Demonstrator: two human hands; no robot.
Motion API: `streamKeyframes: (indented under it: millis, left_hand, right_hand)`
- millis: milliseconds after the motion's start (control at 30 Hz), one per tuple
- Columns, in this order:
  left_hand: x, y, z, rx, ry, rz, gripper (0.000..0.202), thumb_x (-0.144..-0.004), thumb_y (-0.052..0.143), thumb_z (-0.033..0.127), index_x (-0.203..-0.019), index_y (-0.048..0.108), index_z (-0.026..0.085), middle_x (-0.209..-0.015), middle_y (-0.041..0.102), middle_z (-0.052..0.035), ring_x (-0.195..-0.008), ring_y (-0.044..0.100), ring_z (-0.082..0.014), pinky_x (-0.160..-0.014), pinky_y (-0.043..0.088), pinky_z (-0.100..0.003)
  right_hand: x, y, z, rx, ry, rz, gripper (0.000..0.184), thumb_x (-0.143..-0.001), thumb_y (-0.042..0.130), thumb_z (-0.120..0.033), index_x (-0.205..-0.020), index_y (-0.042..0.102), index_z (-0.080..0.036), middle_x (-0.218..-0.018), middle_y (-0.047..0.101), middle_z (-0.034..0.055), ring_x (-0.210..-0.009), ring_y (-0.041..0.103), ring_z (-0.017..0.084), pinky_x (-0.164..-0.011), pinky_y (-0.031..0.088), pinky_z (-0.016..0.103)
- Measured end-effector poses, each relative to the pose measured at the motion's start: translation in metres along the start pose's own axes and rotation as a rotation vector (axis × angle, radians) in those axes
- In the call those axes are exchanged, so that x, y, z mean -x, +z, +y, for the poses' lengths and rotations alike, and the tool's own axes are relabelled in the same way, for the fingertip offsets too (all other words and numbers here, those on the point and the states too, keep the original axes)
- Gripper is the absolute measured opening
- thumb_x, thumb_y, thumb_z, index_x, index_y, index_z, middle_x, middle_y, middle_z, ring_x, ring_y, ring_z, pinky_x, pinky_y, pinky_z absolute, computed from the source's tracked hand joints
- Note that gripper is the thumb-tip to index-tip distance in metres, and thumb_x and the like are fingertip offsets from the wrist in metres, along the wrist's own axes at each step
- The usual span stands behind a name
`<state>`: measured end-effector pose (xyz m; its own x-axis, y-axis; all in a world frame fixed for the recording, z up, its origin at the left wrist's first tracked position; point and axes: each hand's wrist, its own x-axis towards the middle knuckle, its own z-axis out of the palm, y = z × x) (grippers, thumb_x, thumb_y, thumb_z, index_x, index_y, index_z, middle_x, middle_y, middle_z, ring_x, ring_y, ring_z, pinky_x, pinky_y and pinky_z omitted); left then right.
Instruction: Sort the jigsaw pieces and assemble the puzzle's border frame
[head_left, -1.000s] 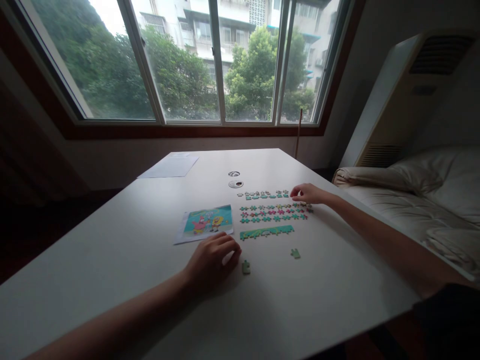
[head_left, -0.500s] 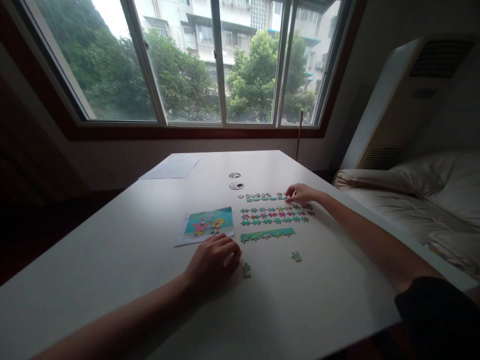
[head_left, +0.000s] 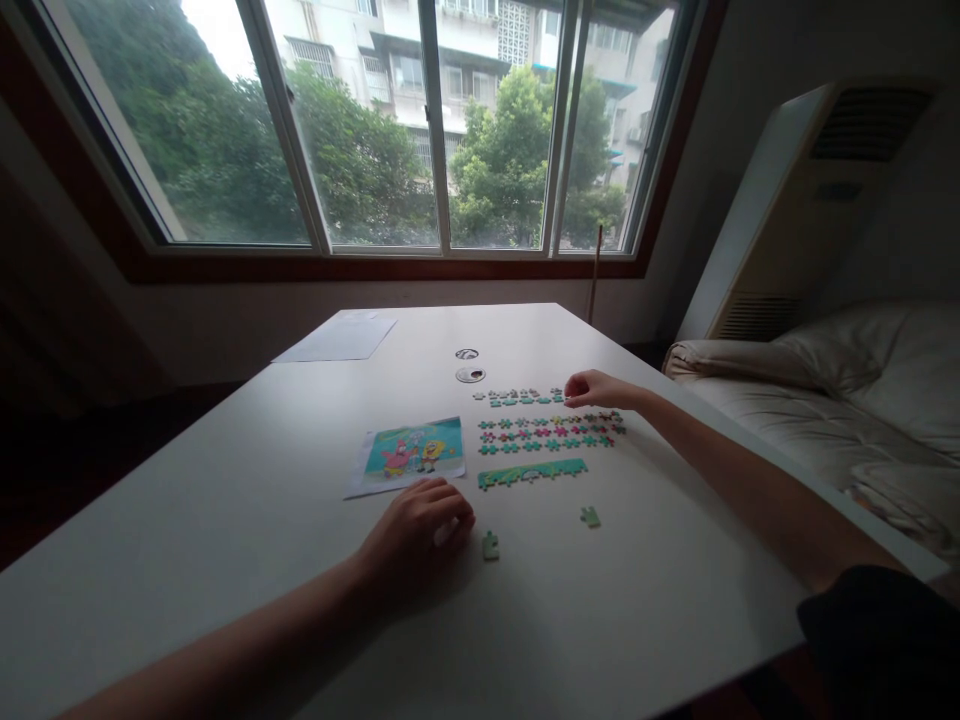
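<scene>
My right hand (head_left: 592, 389) reaches to the far puzzle rows, its thumb and fingers pinched at the right end of a teal row (head_left: 526, 401). Whatever lies between those fingertips is too small to make out. My left hand (head_left: 424, 525) rests on the table with curled fingers, and its grasp is hidden. Just right of it lies a loose jigsaw piece (head_left: 490, 546), with another green piece (head_left: 590, 517) farther right. Behind them is a joined teal puzzle strip (head_left: 534, 473). Several rows of separate pieces (head_left: 556, 432) lie beyond the strip. A cartoon reference picture (head_left: 415, 452) sits past my left hand.
The white table (head_left: 225, 520) holds paper sheets (head_left: 334, 338) at its far left. Two round inserts (head_left: 470, 375) are at the back middle. A pale sofa (head_left: 817, 400) stands along the right side, and a window (head_left: 386, 150) is ahead.
My right hand has shifted slightly left along the end of the teal row, its fingers still pinched. My left hand stays resting in place; the whole view has tilted a little.
</scene>
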<state>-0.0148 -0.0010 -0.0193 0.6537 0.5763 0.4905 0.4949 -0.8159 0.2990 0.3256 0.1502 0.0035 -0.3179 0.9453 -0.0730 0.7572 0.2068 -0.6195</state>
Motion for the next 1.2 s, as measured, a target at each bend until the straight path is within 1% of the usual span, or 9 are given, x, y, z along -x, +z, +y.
streamKeyframes:
  millis: [67,133,267,367,567,733,867,967,1200]
  left_hand:
    - [0.005,-0.004,0.002,0.020,0.022,-0.033,0.021,-0.082,0.041,0.014,-0.070,0.057,0.016,-0.066,0.058,-0.0034,-0.064,0.051,-0.0146,-0.062,0.042,-0.028]
    - [0.011,-0.007,0.005,0.027,0.040,-0.072,0.020,-0.083,0.041,0.013,-0.074,0.058,0.017,-0.069,0.058,-0.0038,-0.066,0.052,-0.0150,-0.064,0.042,-0.029]
    - [0.020,-0.010,0.012,0.036,0.102,-0.097,0.018,-0.083,0.043,0.011,-0.083,0.059,0.019,-0.075,0.060,-0.0037,-0.069,0.052,-0.0152,-0.069,0.040,-0.032]
    - [0.020,-0.012,0.017,0.026,0.097,-0.124,0.018,-0.083,0.043,0.012,-0.087,0.059,0.019,-0.080,0.061,-0.0042,-0.072,0.053,-0.0159,-0.071,0.041,-0.033]
    - [0.022,-0.016,0.023,-0.029,0.069,-0.186,0.022,-0.083,0.045,0.017,-0.102,0.057,0.021,-0.092,0.060,-0.0068,-0.081,0.053,-0.0187,-0.076,0.041,-0.035]
    - [0.022,-0.019,0.026,-0.072,0.080,-0.291,0.030,-0.082,0.048,0.020,-0.112,0.053,0.024,-0.102,0.057,-0.0072,-0.086,0.052,-0.0208,-0.080,0.040,-0.038]
    - [0.022,-0.020,0.026,-0.081,0.080,-0.305,0.032,-0.081,0.049,0.020,-0.113,0.052,0.024,-0.104,0.056,-0.0076,-0.088,0.051,-0.0216,-0.082,0.040,-0.039]
    - [0.021,-0.021,0.025,-0.072,0.101,-0.314,0.031,-0.082,0.049,0.023,-0.113,0.052,0.023,-0.104,0.056,-0.0081,-0.088,0.051,-0.0218,-0.082,0.040,-0.039]
    - [0.019,-0.027,0.026,-0.057,0.137,-0.324,0.033,-0.084,0.048,0.028,-0.117,0.050,0.024,-0.106,0.055,-0.0085,-0.092,0.051,-0.0225,-0.084,0.040,-0.037]
  right_hand:
    - [0.017,0.006,-0.015,-0.083,-0.059,-0.028,0.048,-0.068,0.062,-0.045,-0.102,0.060,-0.012,-0.076,0.062,0.0040,-0.063,0.053,0.010,-0.059,0.042,0.023]
    - [0.035,0.016,-0.031,-0.286,-0.138,-0.077,0.045,-0.069,0.062,-0.043,-0.101,0.061,-0.011,-0.076,0.062,0.0043,-0.064,0.054,0.009,-0.061,0.044,0.024]
    - [0.060,0.038,-0.060,-0.526,-0.098,-0.155,0.035,-0.066,0.067,-0.040,-0.086,0.065,-0.011,-0.070,0.063,0.0029,-0.063,0.056,0.009,-0.063,0.047,0.024]
    - [0.071,0.055,-0.075,-0.591,-0.090,-0.200,0.032,-0.066,0.068,-0.038,-0.083,0.064,-0.011,-0.069,0.063,0.0019,-0.061,0.057,0.008,-0.061,0.047,0.024]
    - [0.091,0.085,-0.095,-0.486,-0.233,-0.236,0.022,-0.072,0.063,-0.033,-0.083,0.064,-0.013,-0.067,0.060,0.0001,-0.058,0.051,0.007,-0.053,0.041,0.019]
    - [0.107,0.099,-0.107,-0.207,-0.318,-0.114,0.019,-0.075,0.058,-0.023,-0.091,0.066,-0.016,-0.064,0.061,0.0000,-0.056,0.050,0.008,-0.052,0.037,0.018]
    - [0.109,0.099,-0.105,0.020,-0.403,-0.045,0.015,-0.075,0.056,-0.021,-0.083,0.068,-0.018,-0.068,0.064,0.0008,-0.058,0.052,0.009,-0.056,0.039,0.020]
    - [0.107,0.094,-0.103,0.115,-0.456,-0.080,0.015,-0.077,0.055,-0.022,-0.084,0.067,-0.019,-0.073,0.065,0.0010,-0.062,0.054,0.010,-0.059,0.039,0.021]
    - [0.110,0.092,-0.104,0.204,-0.448,-0.142,0.022,-0.071,0.064,-0.036,-0.084,0.065,-0.018,-0.075,0.061,0.0023,-0.067,0.053,0.012,-0.059,0.037,0.021]
